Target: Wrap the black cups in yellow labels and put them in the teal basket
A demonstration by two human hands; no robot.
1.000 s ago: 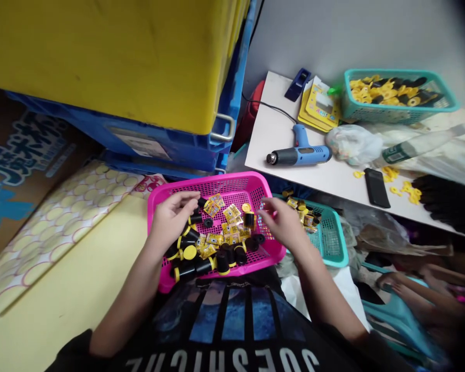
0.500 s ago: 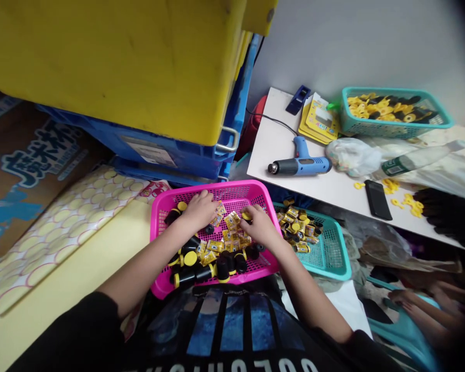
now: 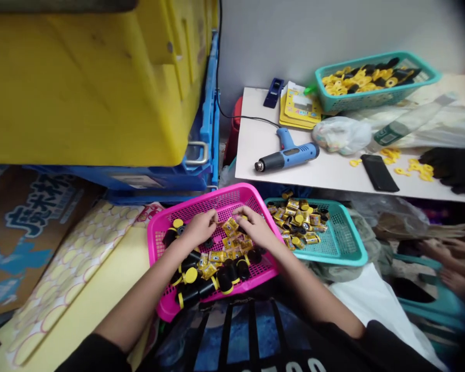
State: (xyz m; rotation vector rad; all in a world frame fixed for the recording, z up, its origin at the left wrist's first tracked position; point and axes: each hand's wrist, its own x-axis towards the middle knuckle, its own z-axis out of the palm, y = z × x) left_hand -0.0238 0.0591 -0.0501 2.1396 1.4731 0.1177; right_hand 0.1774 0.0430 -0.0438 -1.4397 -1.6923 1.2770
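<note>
A pink basket (image 3: 261,276) rests on my lap, holding black cylinders with yellow caps (image 3: 199,293) and several small yellow printed wrappers (image 3: 217,257). Over its middle, my left hand (image 3: 199,227) has its fingertips pinched together; what they hold, if anything, is too small to make out. My right hand (image 3: 254,226) faces it, thumb and fingers closed around a small yellow-capped piece that is mostly hidden. One printed wrapper (image 3: 230,226) lies between the two hands, close to the right fingertips.
At right, a teal basket (image 3: 346,232) contains wrapped yellow cylinders. On the white table (image 3: 251,111) are a blue heat gun (image 3: 290,156), a phone (image 3: 380,173), a bottle (image 3: 406,124) and another teal basket (image 3: 380,95). Yellow and blue crates (image 3: 101,93) stand ahead left. Another person's hands (image 3: 449,258) show far right.
My left hand has moved from the basket's far left side toward the middle, its fingers now pinched. Both hands are closer together. The camera view has turned a little.
</note>
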